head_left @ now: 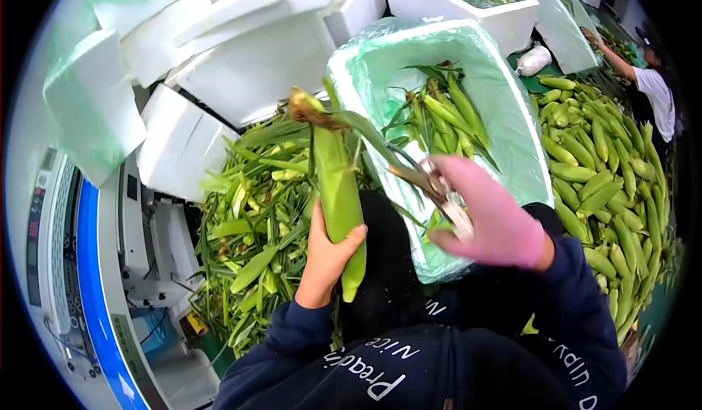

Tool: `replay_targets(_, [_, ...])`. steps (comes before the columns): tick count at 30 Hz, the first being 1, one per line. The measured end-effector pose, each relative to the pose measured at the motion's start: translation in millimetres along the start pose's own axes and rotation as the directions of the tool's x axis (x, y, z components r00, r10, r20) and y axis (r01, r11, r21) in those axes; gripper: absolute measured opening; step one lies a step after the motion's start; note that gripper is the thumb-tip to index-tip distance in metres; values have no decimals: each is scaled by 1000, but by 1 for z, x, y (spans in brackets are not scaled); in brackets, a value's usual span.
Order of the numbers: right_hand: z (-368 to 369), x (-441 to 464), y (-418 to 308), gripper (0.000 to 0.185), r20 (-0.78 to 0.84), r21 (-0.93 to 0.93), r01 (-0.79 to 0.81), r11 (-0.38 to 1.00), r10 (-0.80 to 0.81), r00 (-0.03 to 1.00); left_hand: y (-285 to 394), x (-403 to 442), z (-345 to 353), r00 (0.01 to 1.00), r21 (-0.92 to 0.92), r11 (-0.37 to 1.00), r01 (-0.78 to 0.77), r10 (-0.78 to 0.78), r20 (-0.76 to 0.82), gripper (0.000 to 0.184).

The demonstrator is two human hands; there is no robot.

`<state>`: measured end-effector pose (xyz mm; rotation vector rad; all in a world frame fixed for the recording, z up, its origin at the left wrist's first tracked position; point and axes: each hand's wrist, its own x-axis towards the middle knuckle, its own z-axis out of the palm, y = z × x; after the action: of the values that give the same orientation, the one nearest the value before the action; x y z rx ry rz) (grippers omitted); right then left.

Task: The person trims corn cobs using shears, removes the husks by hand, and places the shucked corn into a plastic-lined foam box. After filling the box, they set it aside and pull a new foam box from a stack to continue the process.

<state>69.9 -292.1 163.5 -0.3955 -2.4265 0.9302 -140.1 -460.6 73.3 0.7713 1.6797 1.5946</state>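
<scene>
My left hand (pixel 329 253), bare, is wrapped round the lower part of a green ear of corn (pixel 338 183), which stands nearly upright with its brown-tipped end at the top. My right hand (pixel 497 212), in a pink glove, is closed on a metal hand tool (pixel 459 221) with a pale handle; its exact kind is hard to make out. A long husk leaf (pixel 376 141) runs from the top of the ear toward this tool. Behind the right hand stands a foam box (pixel 521 103) lined with green plastic, holding several ears of corn (pixel 457 110).
Stripped husks and leaves (pixel 256 227) are heaped on the left. A large pile of corn ears (pixel 607 168) lies to the right. White foam boxes (pixel 256 66) crowd the back. At far right another person (pixel 654 92) reaches out. A blue-edged machine (pixel 91 264) stands left.
</scene>
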Motion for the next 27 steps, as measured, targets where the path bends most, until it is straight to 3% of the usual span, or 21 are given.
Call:
replay_targets(2, [11,27,15,79,169,-61,-56,997,66,983,5,-15,-12,999,142,989,-29,31,-16,84])
replay_targets(5, [31,44,32,78,330,-76,15,997,11,944,7,-30,-26,999,322,946,-46,42,21,90])
replay_targets(8, [52,48,30,76,383,89,19,996,-52,922,-3,-47,-43,1000,423,906,-27,25,12,90])
replay_targets(10, [53,52,32,77,422,72,81,994,-104,901,3,-49,-56,993,652,749,-119,93,75,86])
replay_targets(11, [56,51,34,78,438,69,105,992,-125,890,-3,-52,-62,987,639,754,-153,145,64,82])
replay_targets(12, [60,49,35,78,453,66,133,989,-148,879,-2,-53,-67,992,648,752,-122,88,86,83])
replay_targets(13, [69,43,36,67,352,178,168,969,-223,909,-1,-56,-70,995,624,776,-93,43,95,83])
replay_targets(16, [82,39,24,51,474,204,-117,972,7,881,2,-60,-73,995,607,792,-58,-5,103,85])
replay_targets(17, [91,34,25,35,333,159,25,987,-78,940,3,-62,-74,995,613,788,-55,-9,102,85])
replay_targets(20, [93,33,14,26,504,285,-235,929,63,861,-25,-70,-91,998,522,852,-46,20,56,88])
replay_targets(22, [93,33,9,26,688,404,-566,718,169,706,-30,-75,-98,995,352,936,12,-46,88,89])
replay_targets(24, [75,40,-13,37,790,358,-711,606,209,576,-33,-79,-106,986,170,984,46,-72,151,89])
replay_targets(25, [81,34,-4,46,781,429,-645,633,100,617,-37,-82,-113,976,177,983,45,-81,201,91])
replay_targets(27, [82,32,-2,42,796,430,-552,714,-11,606,-39,-87,-117,969,152,986,68,-102,226,94])
